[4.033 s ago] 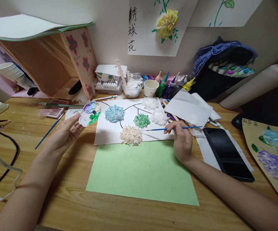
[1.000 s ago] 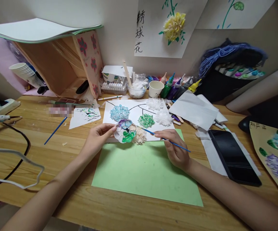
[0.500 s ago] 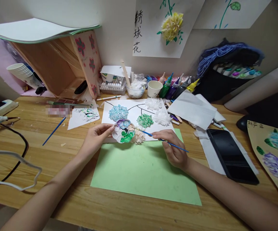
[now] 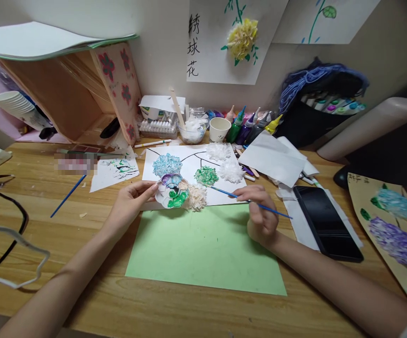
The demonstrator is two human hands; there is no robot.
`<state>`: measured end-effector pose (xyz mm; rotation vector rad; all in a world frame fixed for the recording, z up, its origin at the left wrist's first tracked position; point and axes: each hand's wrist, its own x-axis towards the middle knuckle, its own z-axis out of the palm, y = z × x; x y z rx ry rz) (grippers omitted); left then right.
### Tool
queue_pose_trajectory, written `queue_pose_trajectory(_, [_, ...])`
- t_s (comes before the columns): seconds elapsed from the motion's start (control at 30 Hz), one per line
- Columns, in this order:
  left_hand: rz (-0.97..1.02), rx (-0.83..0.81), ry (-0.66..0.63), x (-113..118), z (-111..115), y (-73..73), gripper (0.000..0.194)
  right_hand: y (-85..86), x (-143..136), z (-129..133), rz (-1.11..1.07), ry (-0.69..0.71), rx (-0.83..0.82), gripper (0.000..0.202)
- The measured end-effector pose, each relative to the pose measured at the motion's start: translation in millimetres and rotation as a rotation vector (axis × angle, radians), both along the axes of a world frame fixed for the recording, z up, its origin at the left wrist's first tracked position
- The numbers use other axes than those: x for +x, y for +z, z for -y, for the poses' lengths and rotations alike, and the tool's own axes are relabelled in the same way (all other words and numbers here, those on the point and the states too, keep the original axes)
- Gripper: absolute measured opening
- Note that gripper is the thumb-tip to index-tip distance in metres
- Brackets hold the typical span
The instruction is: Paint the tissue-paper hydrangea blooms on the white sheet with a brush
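Pinched between thumb and fingers, a small round paint palette is in my left hand. Its wells carry purple, blue, black, peach and green paint. My right hand grips a thin blue paintbrush, whose tip lies at the lower edge of a green paper flower. Both hands are over a white sheet with black branch lines. A blue flower, a peach flower and two white flowers also sit on it. The palette partly covers the sheet's lower left.
Green paper lies in front. At right are a black phone and a finished flower picture. Behind stand a paper cup, paint bottles and a bowl of white scraps. Another brush rests at left.
The brush tip has moved right, from beside the palette to the green flower, with my right hand shifting right. My left hand still holds the palette. The whole view has shifted slightly.
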<state>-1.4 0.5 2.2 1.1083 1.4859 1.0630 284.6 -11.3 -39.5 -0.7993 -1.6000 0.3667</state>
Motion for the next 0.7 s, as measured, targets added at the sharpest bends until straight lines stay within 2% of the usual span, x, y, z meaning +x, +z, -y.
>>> queue_pose_trajectory(0.1, [0.034, -0.007, 0.025, -2.5, -1.9, -2.1, 0.034, -2.2, 3.4, -9.7, -0.279, -0.091, -0.146, 0.019])
queue_pose_trajectory(0.2, [0.047, -0.02, 0.047, -3.7, -3.4, -3.2, 0.037, -2.3, 6.8, -18.2, -0.411, -0.072, -0.294, 0.018])
queue_pose_trajectory(0.43, [0.06, -0.027, 0.079, -1.4, -3.9, -1.1, 0.039, -3.3, 5.8, -19.4, -0.378, 0.037, -0.388, 0.017])
queue_pose_trajectory(0.7, [0.032, -0.035, 0.075, 1.9, -1.7, 5.6, 0.039, 0.5, 3.2, -19.5, -0.304, 0.022, -0.425, 0.017])
